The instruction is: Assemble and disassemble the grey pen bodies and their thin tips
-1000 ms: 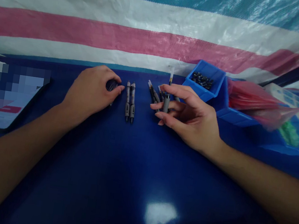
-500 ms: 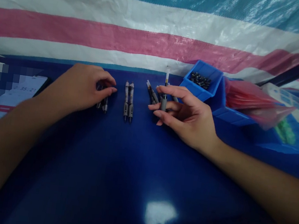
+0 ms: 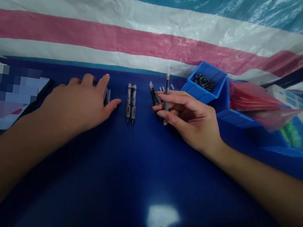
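Note:
My left hand (image 3: 82, 100) lies spread, palm down, over some clear pen parts (image 3: 108, 97) that show between its thumb and index finger. Two assembled-looking grey and clear pens (image 3: 131, 104) lie side by side between my hands. In my right hand (image 3: 190, 115), thumb and fingers pinch a grey pen barrel with a refill (image 3: 168, 82) standing upright out of it. Just beyond those fingertips, more grey barrels with refills (image 3: 154, 93) lie on the blue table, partly hidden by the hand.
Small black parts fill a blue bin (image 3: 203, 92) at the back right. Beside it, another blue bin (image 3: 235, 117) holds red plastic bags (image 3: 257, 102); green items (image 3: 292, 133) lie farther right. A phone (image 3: 29, 100) rests at the left. Striped sheeting (image 3: 150, 42) hangs behind.
My left hand has opened from its curled pose and spread over the pen parts. The right hand has shifted only slightly, still holding the barrel and refill.

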Tool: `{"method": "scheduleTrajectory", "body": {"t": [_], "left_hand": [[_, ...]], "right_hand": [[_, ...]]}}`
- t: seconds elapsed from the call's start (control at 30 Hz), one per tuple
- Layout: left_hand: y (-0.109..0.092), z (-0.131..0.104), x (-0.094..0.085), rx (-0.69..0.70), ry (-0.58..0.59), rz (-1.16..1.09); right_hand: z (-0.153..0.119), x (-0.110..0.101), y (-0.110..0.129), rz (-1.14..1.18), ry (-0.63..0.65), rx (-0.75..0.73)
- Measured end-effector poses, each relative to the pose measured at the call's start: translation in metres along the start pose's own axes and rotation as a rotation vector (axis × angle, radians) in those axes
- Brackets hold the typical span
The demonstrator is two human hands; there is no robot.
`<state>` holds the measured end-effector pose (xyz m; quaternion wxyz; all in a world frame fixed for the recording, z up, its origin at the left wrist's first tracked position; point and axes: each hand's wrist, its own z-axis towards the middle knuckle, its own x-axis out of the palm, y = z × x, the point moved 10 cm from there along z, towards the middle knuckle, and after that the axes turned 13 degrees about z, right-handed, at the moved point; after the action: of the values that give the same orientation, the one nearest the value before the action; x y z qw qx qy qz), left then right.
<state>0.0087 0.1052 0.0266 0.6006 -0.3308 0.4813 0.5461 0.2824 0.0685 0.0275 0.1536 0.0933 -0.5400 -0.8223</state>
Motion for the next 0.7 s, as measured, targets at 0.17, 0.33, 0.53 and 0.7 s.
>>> {"method": "scheduleTrajectory", "body": {"t": [0.17, 0.33, 0.53, 0.7], "left_hand": [[-0.026, -0.009, -0.01, 0.026, 0.034, 0.106], [-0.033, -0.007, -0.018, -0.005, 0.066, 0.125], [-0.019, -0.002, -0.008, -0.043, 0.08, 0.064], [-0.024, -0.004, -0.017, 0.047, -0.088, 0.08]], "right_hand": [[0.0, 0.005, 0.003, -0.101, 0.05, -0.018], [0.0, 0.011, 0.008, -0.118, 0.087, -0.033], [-0.003, 0.012, 0.01, -0.182, 0.107, -0.05], [-0.003, 0.011, 0.015, -0.299, 0.11, -0.109]]}}
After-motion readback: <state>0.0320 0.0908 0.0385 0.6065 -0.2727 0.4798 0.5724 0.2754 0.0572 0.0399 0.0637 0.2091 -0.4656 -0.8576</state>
